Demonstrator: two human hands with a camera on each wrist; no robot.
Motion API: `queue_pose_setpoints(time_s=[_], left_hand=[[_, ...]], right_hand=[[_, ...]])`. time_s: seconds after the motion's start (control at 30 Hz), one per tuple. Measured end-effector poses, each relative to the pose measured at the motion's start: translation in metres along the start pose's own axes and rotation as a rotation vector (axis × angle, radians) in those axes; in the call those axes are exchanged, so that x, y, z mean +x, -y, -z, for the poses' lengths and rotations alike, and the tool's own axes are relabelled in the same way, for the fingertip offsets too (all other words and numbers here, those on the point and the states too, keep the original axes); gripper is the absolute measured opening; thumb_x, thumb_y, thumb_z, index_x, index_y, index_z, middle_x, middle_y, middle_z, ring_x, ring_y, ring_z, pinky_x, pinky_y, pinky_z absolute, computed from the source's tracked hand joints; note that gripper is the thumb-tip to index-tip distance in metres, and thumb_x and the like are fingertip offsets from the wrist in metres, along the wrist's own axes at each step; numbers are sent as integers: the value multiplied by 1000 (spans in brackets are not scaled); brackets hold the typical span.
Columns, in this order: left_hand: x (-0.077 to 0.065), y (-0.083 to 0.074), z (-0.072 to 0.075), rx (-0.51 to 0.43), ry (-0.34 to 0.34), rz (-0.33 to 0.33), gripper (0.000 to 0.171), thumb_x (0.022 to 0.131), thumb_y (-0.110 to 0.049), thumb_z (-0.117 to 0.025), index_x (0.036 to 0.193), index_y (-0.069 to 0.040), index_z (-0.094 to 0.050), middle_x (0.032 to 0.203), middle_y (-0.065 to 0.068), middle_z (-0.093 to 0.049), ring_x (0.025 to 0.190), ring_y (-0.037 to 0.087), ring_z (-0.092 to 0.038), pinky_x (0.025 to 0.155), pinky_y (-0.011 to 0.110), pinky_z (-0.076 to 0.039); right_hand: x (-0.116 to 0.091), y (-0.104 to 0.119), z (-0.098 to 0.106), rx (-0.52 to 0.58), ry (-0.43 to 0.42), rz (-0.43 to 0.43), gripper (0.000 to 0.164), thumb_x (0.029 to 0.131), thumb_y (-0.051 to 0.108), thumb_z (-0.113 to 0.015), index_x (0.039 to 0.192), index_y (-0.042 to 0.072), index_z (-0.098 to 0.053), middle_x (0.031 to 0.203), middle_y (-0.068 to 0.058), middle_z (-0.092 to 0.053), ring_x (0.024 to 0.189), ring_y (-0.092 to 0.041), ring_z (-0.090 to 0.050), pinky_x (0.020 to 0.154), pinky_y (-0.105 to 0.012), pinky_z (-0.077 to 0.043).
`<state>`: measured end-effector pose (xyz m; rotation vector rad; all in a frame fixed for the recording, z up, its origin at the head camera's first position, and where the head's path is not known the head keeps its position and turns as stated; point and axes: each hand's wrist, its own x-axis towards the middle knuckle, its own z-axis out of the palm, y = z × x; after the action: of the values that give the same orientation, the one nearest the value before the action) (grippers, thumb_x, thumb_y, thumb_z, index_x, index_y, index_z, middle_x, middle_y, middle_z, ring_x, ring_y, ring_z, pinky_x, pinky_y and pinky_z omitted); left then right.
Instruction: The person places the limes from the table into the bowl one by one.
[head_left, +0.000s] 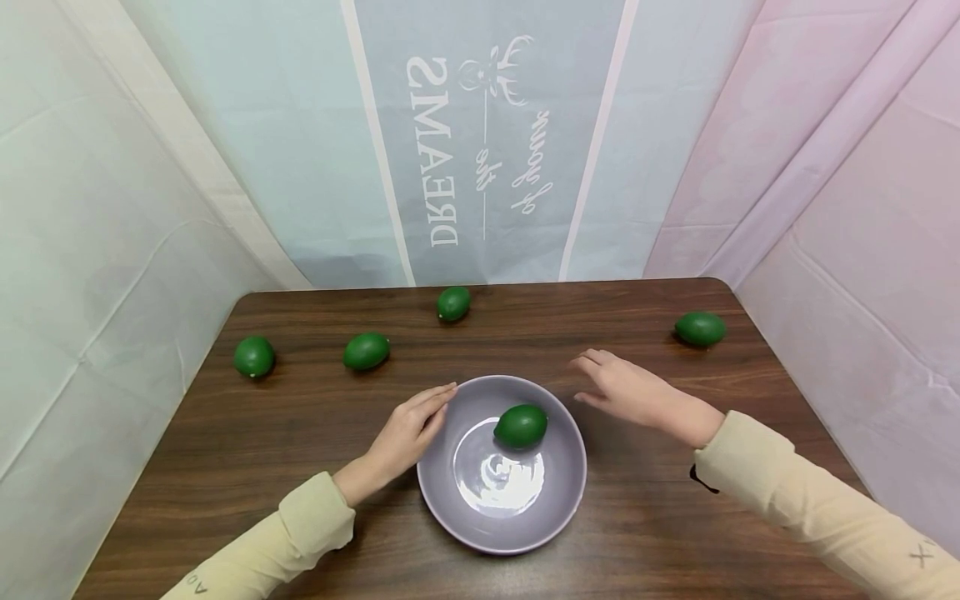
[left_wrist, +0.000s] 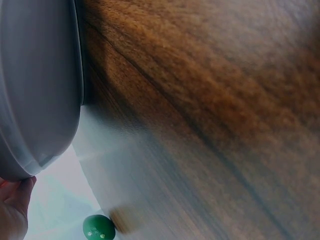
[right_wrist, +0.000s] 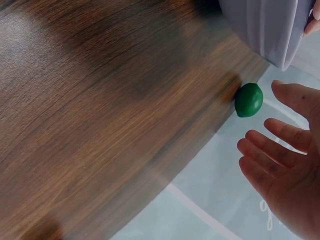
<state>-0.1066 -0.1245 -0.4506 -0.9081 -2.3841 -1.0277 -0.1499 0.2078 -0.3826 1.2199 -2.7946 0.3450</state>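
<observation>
Bowl (head_left: 551, 504): one lime (head_left: 521, 426) inside. Left hand (head_left: 405, 433) at rim, fingers nearly straight, touching. Right hand (head_left: 633, 390) beside bowl, thumb and fingers apart. Table (head_left: 652, 525): four limes (head_left: 700, 329) toward far side; room between bowl and right edge.

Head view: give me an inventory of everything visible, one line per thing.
Table: 1, dark brown, across the lower part
Bowl: 1, lavender-grey, on the table, near centre
Fruits: 5, green, one in the bowl, four on the table beyond it
Backdrop: 1, pale blue with white print, behind the table
Side cloths: 2, pale, left and right
Sleeves: 2, cream, from the lower corners
Black strip: 1, black, at the right sleeve's end
Left grip: 1, bare, at the bowl's left rim
Right grip: 1, bare, right of the bowl
</observation>
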Motion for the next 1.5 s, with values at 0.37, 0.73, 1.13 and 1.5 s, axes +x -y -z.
queue_pose_setpoints(time_s=[0.37, 0.73, 1.13, 1.5], left_hand=[[0, 0, 0, 1, -2, 1, 29, 85, 1, -57, 114, 3, -62, 118, 11, -60, 108, 24, -57, 88, 35, -48], [0, -1, 1, -1, 7, 18, 28, 86, 0, -56, 114, 1, -62, 119, 10, -60, 109, 23, -57, 89, 34, -47], [0, 0, 0, 5, -7, -1, 29, 85, 1, -57, 113, 3, -62, 117, 13, -61, 108, 24, -57, 88, 35, -48], [0, 0, 0, 7, -4, -4, 29, 85, 1, -57, 114, 3, -62, 117, 13, -60, 108, 24, -57, 88, 35, -48]], right_hand=[[-4, -9, -1, 13, -3, -46, 42, 81, 17, -69, 111, -7, -54, 107, -16, -55, 99, -29, -55, 83, -41, -48], [-8, -17, -1, 27, 14, -102, 40, 82, 16, -68, 112, -7, -54, 107, -17, -55, 99, -30, -55, 83, -43, -48], [-11, -31, -4, 22, -25, -130, 38, 82, 14, -67, 111, -8, -54, 105, -19, -56, 98, -31, -57, 82, -43, -49], [-15, -41, -4, 33, -67, -137, 36, 81, 13, -68, 109, -6, -57, 102, -17, -57, 95, -30, -58, 78, -43, -50]])
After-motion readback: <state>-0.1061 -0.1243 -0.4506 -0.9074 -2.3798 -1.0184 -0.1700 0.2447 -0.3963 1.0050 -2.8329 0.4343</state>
